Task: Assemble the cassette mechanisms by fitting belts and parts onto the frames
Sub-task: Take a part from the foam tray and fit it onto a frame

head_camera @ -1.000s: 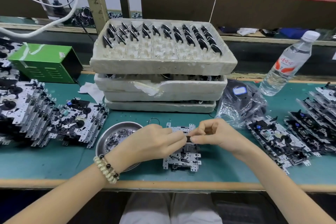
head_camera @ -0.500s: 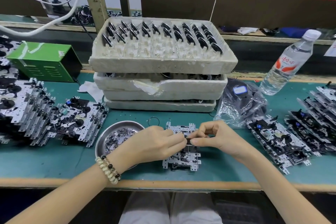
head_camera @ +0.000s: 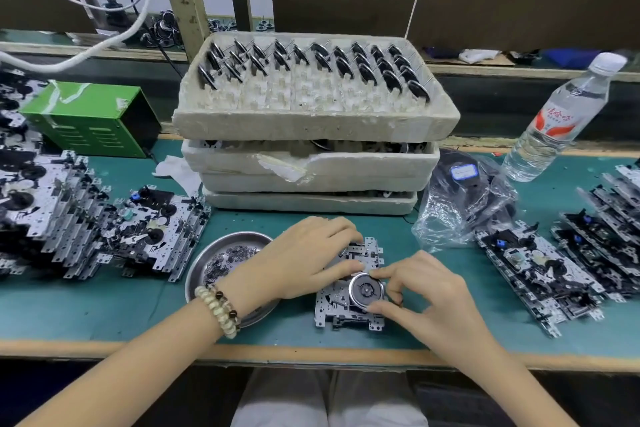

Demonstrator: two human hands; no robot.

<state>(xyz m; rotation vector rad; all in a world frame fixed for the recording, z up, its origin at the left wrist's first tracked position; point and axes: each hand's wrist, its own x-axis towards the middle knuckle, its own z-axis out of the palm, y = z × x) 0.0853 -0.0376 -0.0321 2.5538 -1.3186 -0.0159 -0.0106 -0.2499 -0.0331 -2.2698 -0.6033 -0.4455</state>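
head view: one cassette frame [head_camera: 325, 309] lies flat on the green mat [head_camera: 104, 308], near the bench's front edge. one flywheel [head_camera: 366, 289] sits on the frame's middle. the right hand [head_camera: 429, 298] pinches the flywheel's rim between forefinger and thumb. the left hand [head_camera: 304, 260] holds the frame's far half with bent fingers, one fingertip touching the rim.

just left of the grip, partly under the left wrist, sits one steel dish [head_camera: 221, 253] of small dark parts, too small to count. that wrist wears a beaded bracelet [head_camera: 218, 308].

beyond the grip stands a stack of foam trays [head_camera: 311, 125]; the top one holds rows of flywheels on edge.

right of the grip lies one clear bag [head_camera: 464, 198] of dark parts with a blue-edged label, its writing too small to read. past it stands one water bottle [head_camera: 554, 121] with red characters on its label, too blurred to read.

overlapping cassette mechanisms lie well to the left [head_camera: 152, 229] and right [head_camera: 533, 270], too overlapped to count. far left, one green metal box [head_camera: 86, 118].
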